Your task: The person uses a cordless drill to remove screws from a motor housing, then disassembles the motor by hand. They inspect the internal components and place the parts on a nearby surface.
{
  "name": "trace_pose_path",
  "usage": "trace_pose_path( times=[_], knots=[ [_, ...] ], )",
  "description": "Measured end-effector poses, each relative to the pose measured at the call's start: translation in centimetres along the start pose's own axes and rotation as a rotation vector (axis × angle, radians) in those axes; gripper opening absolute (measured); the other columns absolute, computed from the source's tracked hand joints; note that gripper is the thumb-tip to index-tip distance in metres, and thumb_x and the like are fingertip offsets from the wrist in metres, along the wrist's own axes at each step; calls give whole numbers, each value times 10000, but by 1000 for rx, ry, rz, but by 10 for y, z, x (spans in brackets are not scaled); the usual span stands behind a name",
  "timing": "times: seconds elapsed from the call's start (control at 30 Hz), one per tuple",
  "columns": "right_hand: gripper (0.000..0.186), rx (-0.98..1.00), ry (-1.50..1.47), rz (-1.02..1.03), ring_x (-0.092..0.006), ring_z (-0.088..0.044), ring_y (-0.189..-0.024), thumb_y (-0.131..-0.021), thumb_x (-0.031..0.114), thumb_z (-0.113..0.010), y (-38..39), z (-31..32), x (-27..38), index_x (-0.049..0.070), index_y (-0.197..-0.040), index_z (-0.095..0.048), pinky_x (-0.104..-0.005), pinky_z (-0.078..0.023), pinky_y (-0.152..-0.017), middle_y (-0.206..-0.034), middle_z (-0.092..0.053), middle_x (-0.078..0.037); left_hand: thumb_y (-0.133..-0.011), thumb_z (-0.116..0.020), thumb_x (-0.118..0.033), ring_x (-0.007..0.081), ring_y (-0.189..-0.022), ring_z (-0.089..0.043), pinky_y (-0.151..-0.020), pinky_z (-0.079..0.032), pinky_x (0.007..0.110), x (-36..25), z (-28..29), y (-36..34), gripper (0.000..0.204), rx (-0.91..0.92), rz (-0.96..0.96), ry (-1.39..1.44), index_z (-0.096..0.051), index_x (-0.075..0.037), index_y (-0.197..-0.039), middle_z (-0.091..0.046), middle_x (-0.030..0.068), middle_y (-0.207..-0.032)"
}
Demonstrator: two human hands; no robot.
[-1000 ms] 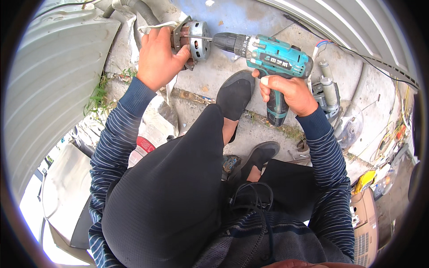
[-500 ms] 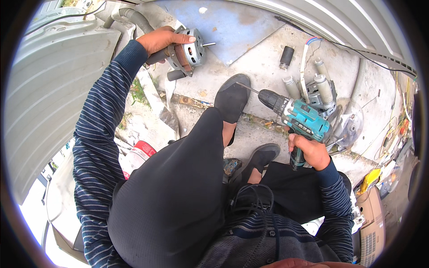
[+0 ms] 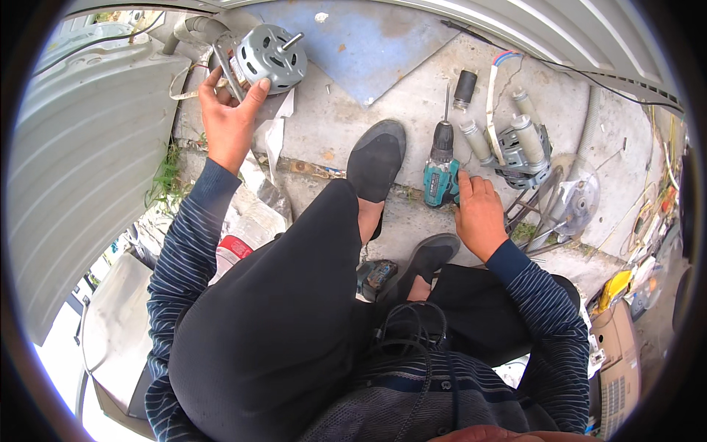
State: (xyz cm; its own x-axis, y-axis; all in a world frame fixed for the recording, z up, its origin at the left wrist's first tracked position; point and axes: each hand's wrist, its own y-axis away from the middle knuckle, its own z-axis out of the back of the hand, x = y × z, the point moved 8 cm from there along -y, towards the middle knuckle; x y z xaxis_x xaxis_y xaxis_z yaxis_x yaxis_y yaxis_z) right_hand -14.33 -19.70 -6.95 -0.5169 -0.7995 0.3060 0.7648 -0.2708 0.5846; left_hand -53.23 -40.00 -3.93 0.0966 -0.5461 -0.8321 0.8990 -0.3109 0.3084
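At far left, we see the left hand [image 3: 226,125] gripping the motor [image 3: 258,62], shaft [image 3: 292,41] pointing far right. Next lie a blue sheet [image 3: 364,48] and the drill [image 3: 440,175], long axis near-to-far, bit [image 3: 447,103] far, a black cylinder [image 3: 465,88] just beside. We cannot tell whether the right hand [image 3: 480,214], against the drill, grips. Farther right: a second motor [image 3: 524,175].

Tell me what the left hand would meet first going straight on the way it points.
The motor: it lies right ahead of the left hand, and the thumb already seems to touch its lower edge, though one view leaves depth uncertain.
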Motion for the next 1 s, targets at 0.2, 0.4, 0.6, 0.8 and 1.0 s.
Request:
trace_pose_path(
  times=[0.2, 0.4, 0.6, 0.8, 1.0],
  knots=[
    [630, -267, -101, 91, -381, -656, -1043, -873, 105, -694, -46, 60, 32, -35, -1454, -497, -470, -583, -832, -1255, -580, -221, -824, -904, -106, 225, -1166, -648, -941, -561, 327, 70, -28, 58, 1010, 31, -57, -27, -245, 44, -1574, -619, 219, -1302],
    [764, -331, -30, -396, -427, -742, -895, -892, 155, -692, -149, 75, -14, -56, -1538, -343, -484, -624, -754, -1287, -572, -318, -856, -871, -116, 192, -857, -704, -663, -581, 310, 124, -56, 144, 905, 58, 552, -115, -318, 51, -1553, -629, 243, -1286],
    [591, -596, -203, -222, -392, -738, -944, -897, 209, -695, -158, 84, 2, 16, -1426, -517, -509, -589, -823, -1282, -620, -210, -922, -651, -12, 126, -675, -597, -563, -493, 281, 117, -7, 132, 708, -68, 504, 181, -361, -25, -1567, -658, 168, -1142],
    [439, -413, -1143, -85, -127, -658, -677, -860, 117, -789, -138, 64, 50, -9, -1237, -602, -283, -530, -639, -1036, -707, -134, -905, -657, -24, 111, -555, -580, -566, -485, 288, 14, 5, 102, 557, 156, 13, -329, -573, -77, -1453, -618, 20, -650],
    [390, -143, -1616, -43, -97, -674, -758, -905, 83, -796, -130, 54, 132, -89, -1186, -586, -257, -548, -660, -1027, -704, -127, -824, -866, -402, 330, -585, -712, -576, -555, 427, -37, -45, 90, 718, 389, -102, -671, -621, -96, -1425, -693, 117, -639]
  ],
)
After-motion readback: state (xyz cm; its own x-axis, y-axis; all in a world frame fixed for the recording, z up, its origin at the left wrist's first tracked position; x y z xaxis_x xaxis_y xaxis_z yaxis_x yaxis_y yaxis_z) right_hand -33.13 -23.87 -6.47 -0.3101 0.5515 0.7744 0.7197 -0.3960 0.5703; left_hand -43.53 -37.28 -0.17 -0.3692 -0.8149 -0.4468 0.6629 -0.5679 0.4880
